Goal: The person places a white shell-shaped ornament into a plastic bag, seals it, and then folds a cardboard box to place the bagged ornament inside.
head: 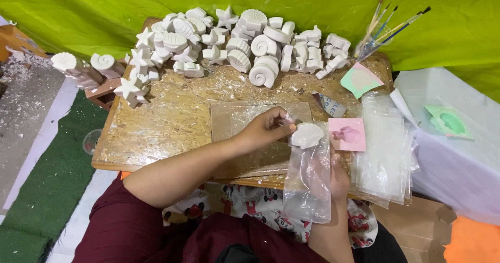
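**Shell at the mouth of the bag**

We pinch a white plaster shell (pixel 307 135) in the closed fingers of our left hand (pixel 265 130), right at the top of a clear plastic bag (pixel 308 182). Our right hand (pixel 338 179) grips that bag from behind. Beside the bag lies a pink mould (pixel 347 134); beyond it, a heap of white plaster shapes (pixel 234 44).
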